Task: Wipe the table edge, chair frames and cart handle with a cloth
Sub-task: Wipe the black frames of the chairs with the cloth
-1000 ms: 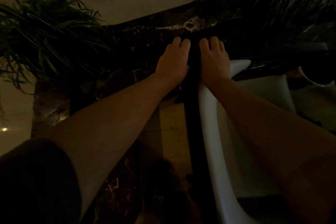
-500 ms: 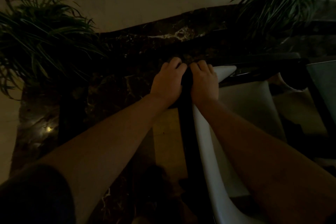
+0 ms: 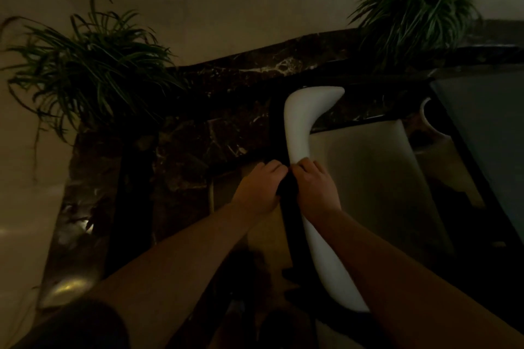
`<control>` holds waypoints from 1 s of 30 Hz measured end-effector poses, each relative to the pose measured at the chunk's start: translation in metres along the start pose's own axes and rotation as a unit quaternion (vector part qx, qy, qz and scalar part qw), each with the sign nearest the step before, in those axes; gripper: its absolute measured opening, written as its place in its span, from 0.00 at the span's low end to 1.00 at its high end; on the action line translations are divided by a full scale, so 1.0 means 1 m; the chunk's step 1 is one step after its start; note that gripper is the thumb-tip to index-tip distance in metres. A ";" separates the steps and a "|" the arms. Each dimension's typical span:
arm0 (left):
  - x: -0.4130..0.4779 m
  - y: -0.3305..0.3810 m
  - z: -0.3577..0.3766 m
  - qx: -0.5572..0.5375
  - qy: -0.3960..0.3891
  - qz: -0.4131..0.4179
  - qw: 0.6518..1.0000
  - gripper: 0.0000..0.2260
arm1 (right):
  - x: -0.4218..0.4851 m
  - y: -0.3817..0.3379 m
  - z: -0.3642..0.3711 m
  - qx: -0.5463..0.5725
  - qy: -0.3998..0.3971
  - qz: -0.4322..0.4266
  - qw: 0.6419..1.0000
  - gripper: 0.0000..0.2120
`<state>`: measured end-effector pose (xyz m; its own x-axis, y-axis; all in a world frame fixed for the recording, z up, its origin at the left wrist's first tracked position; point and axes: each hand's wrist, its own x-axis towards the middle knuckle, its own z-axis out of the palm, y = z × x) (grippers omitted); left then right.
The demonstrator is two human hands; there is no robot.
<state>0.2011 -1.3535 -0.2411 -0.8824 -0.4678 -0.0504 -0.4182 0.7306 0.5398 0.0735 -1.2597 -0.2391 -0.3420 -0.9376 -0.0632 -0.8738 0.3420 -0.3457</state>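
The scene is very dim. A chair's white curved backrest (image 3: 297,125) runs from the far middle toward me, with a black frame bar (image 3: 279,133) along its left side. My left hand (image 3: 256,188) and my right hand (image 3: 314,188) sit side by side about halfway along the bar, both closed over a dark cloth (image 3: 287,189) wrapped around the black frame. Only a small dark bunch of the cloth shows between my hands. The chair's pale seat (image 3: 368,178) lies to the right of my right hand.
A dark marble ledge (image 3: 255,65) runs behind the chair, with a leafy plant (image 3: 93,65) at its left and another plant (image 3: 411,11) at the far right. A dark-edged glass table (image 3: 487,127) stands at the right. Pale floor lies at the left.
Both hands slid together along the chair's black frame bar toward me, from its far top end to about its middle. More of the white backrest top is uncovered.
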 end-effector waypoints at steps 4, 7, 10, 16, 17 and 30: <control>-0.046 0.038 0.017 0.009 0.001 0.016 1.000 0.16 | -0.063 -0.001 0.000 0.021 -0.008 0.005 1.000 0.10; -0.076 0.058 0.032 0.011 -0.021 0.009 1.000 0.18 | -0.103 -0.001 0.004 0.015 -0.024 0.015 0.999 0.10; -0.104 0.078 0.045 -0.003 -0.029 -0.007 1.000 0.19 | -0.138 0.000 0.006 0.012 -0.040 0.007 0.999 0.11; -0.155 0.116 0.071 -0.031 -0.054 -0.020 0.998 0.21 | -0.208 0.006 0.007 0.008 -0.078 0.005 0.997 0.20; -0.162 0.121 0.074 -0.038 -0.058 -0.022 0.997 0.21 | -0.217 0.007 0.008 -0.001 -0.089 0.007 0.996 0.24; -0.167 0.139 0.068 -0.087 -0.145 -0.011 0.986 0.18 | -0.251 -0.011 0.013 0.041 -0.115 0.125 0.985 0.30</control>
<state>0.2760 -1.1405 -0.2146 -0.9088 -0.3025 -0.2874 -0.4164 0.6140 0.6705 0.1732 -1.0288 -0.2323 -0.4470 -0.8179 -0.3622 -0.7388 0.5658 -0.3661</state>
